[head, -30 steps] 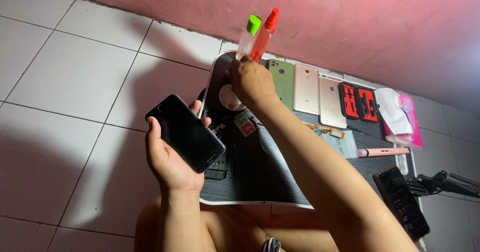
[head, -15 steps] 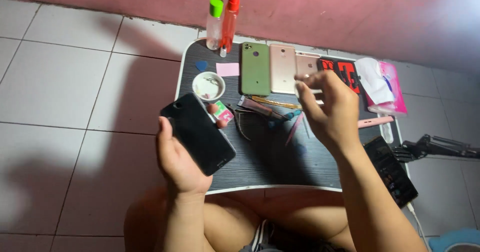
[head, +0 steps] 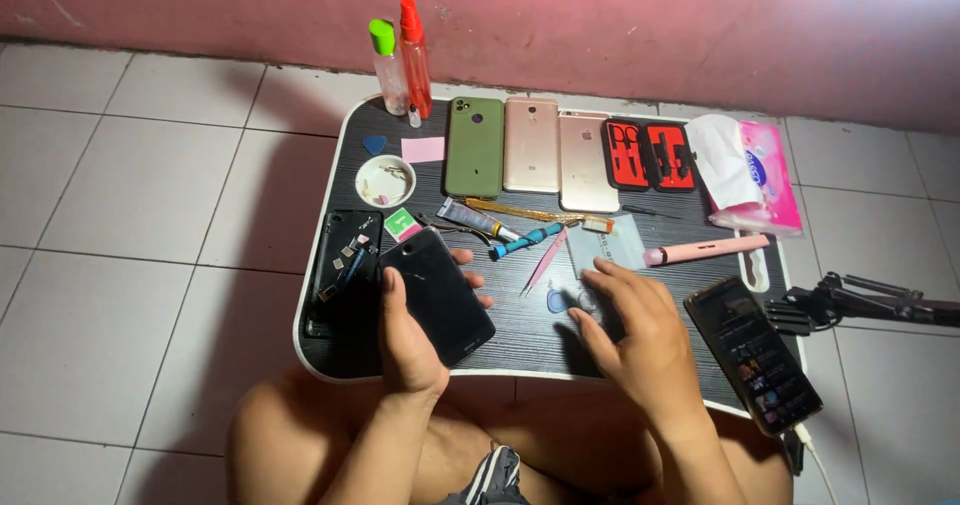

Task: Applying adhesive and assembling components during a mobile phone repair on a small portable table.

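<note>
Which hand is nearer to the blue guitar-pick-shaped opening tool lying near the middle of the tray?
Right. The right hand has fingertips just beside the blue opening pick, to its right. The left hand holds the black phone further off on its left.

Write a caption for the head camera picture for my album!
Left hand holds a black phone while right hand rests on a small black table covered with phones and tools.

- Lower left of black phone (head: 440, 290) hidden under left hand (head: 408, 343).
- Small blue pick (head: 558, 301) partly covered by right hand (head: 635, 330).
- Bits in white dish (head: 385, 180) too small to tell.
- Stand arm (head: 880, 303) cut off at right edge.
- Near edge of lap table (head: 520, 350) hidden behind right hand.
</note>
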